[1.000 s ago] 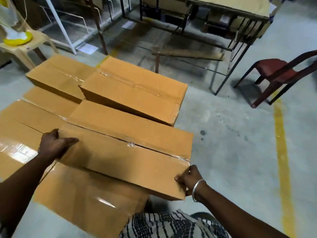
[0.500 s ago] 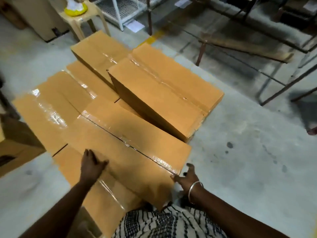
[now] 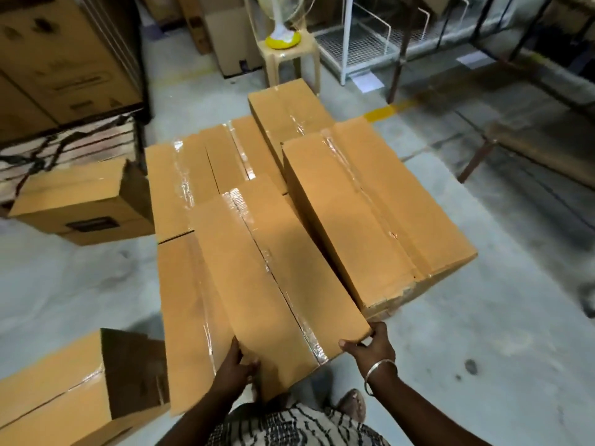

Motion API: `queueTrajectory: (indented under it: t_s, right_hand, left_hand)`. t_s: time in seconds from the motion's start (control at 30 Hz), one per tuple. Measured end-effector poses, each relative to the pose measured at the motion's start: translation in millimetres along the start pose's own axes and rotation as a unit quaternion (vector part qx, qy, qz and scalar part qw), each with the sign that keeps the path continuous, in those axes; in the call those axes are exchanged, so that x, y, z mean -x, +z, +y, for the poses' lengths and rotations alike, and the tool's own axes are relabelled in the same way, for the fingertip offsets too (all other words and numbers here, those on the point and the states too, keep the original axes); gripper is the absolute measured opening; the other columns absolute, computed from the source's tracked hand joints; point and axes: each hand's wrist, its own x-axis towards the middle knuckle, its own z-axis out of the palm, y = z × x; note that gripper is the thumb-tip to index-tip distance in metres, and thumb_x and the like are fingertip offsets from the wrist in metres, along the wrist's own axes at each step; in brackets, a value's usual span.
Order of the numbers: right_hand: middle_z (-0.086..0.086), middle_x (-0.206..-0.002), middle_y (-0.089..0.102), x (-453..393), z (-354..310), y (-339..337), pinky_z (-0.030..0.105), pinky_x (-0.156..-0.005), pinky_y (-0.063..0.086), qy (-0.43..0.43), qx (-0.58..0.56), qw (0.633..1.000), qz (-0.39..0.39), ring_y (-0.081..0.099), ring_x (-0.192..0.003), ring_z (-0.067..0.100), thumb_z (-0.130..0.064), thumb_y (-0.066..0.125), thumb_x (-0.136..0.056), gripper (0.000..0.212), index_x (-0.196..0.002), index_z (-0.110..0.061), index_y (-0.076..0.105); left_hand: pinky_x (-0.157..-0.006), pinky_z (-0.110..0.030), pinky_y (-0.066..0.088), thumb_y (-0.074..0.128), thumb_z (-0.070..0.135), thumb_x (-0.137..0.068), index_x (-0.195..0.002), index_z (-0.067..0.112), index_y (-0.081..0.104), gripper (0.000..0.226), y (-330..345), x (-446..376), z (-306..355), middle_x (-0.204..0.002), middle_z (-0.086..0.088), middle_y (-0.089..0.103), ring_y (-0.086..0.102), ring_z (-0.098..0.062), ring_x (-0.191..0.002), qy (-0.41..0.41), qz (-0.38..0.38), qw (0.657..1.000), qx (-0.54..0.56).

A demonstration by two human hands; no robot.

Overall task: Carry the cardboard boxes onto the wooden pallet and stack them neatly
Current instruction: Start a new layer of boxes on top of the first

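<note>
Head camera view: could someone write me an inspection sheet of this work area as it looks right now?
Surface: grey concrete floor; pallet hidden under boxes.
Job's things: held box lies on lower boxes; taller box beside it.
Clutter: two loose cartons, left and near left.
Hands: left hand and right hand grip the held box's near end.
Cables: dark straps or cords, far left; cannot tell which.
Surroundings: plastic stool, wire rack, metal table legs.
</note>
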Motion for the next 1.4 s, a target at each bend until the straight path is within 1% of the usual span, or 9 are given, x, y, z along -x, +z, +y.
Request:
queueTrajectory:
  t_s: [0.3,0.43,0.6,0.77,0.87,1.07,1.13,1.2,1.4]
  right_hand:
    - [0.012,-0.114,0.06,-4,-6,2,0.036,-0.087,0.046,0.041,-0.121,0.991,-0.045,0.061,-0.09,0.021,0.006,0.079,-0.073,0.062,-0.12,-0.014,0.044]
    - [0.017,-0.127,0.049,2,-20,-4,0.038,-0.091,0.047,-0.054,0.033,0.996,0.057,0.055,-0.108,0.034,-0.008,0.089,-0.062,0.083,-0.128,-0.016,0.038]
    - [0.011,-0.163,-0.006,-1,-43,-26,0.069,-0.104,0.022,-0.216,0.455,0.86,0.076,0.003,-0.15,0.035,-0.066,0.075,-0.055,0.109,-0.144,-0.046,0.017]
    - [0.005,-0.145,-0.052,-26,-78,-47,0.071,-0.101,-0.02,-0.22,0.647,0.727,-0.069,-0.038,-0.14,0.029,-0.071,0.075,-0.057,0.139,-0.143,-0.045,-0.03]
    - [0.008,-0.144,-0.053,-38,-91,-54,0.066,-0.093,-0.033,-0.271,0.697,0.657,-0.094,-0.04,-0.139,0.029,-0.065,0.079,-0.059,0.141,-0.147,-0.036,-0.027]
    - [0.022,-0.159,-0.02,-70,-111,-47,0.077,-0.102,-0.015,-0.358,0.747,0.539,-0.156,-0.029,-0.144,0.035,-0.078,0.074,-0.041,0.136,-0.151,-0.022,0.017]
    - [0.025,-0.158,-0.021,-84,-119,-41,0.078,-0.1,-0.016,-0.37,0.761,0.497,-0.191,-0.031,-0.143,0.038,-0.078,0.074,-0.044,0.135,-0.152,-0.025,0.011]
    - [0.025,-0.155,-0.03,-93,-122,-37,0.079,-0.096,-0.02,-0.394,0.757,0.481,-0.203,-0.036,-0.14,0.039,-0.077,0.073,-0.049,0.134,-0.152,-0.029,0.002]
    - [0.024,-0.152,-0.035,-96,-119,-30,0.086,-0.078,-0.019,-0.404,0.754,0.464,-0.23,-0.035,-0.139,0.045,-0.081,0.068,-0.049,0.131,-0.15,-0.025,0.005]
  left_hand:
    - [-0.099,-0.037,0.045,0.063,-0.009,-0.085,-0.156,0.032,0.003,0.101,-8,-20,29,-0.16,0.001,0.024,0.041,-0.026,-0.134,0.011,0.021,0.999,-0.049]
    - [-0.102,-0.045,0.045,0.061,-0.011,-0.085,-0.155,0.033,0.006,0.1,-7,-26,29,-0.157,-0.001,0.03,0.044,-0.029,-0.128,0.003,0.023,1.0,-0.017]
    - [-0.104,-0.044,0.039,0.067,-0.003,-0.086,-0.155,0.035,0.001,0.102,-2,-37,19,-0.152,-0.007,0.035,0.046,-0.028,-0.123,0.02,-0.013,0.998,0.058]
    - [-0.098,-0.055,0.045,0.069,0.0,-0.086,-0.151,0.048,-0.002,0.108,-6,-46,16,-0.148,-0.001,0.036,0.047,-0.034,-0.124,0.013,-0.027,0.996,0.087]
    - [-0.101,-0.057,0.043,0.068,-0.001,-0.087,-0.151,0.047,-0.001,0.106,-4,-50,14,-0.145,-0.002,0.038,0.046,-0.035,-0.126,0.012,-0.031,0.994,0.101]
    - [-0.1,-0.036,0.042,0.068,-0.006,-0.084,-0.155,0.035,0.004,0.105,1,-50,17,-0.143,-0.002,0.04,0.047,-0.024,-0.12,0.017,0.015,0.998,0.059]
    - [-0.097,-0.031,0.04,0.073,0.002,-0.083,-0.154,0.039,0.004,0.106,5,-46,20,-0.151,-0.003,0.034,0.042,-0.021,-0.126,0.02,0.04,0.999,0.018]
    - [-0.098,-0.033,0.041,0.076,0.014,-0.08,-0.152,0.045,0.008,0.104,9,-39,25,-0.157,-0.006,0.032,0.044,-0.028,-0.133,0.027,0.081,0.996,-0.034]
    - [-0.084,-0.038,0.041,0.065,0.043,-0.09,-0.144,0.008,0.039,0.07,51,2,25,-0.132,-0.02,0.058,0.056,-0.038,-0.118,-0.067,0.271,0.958,-0.073]
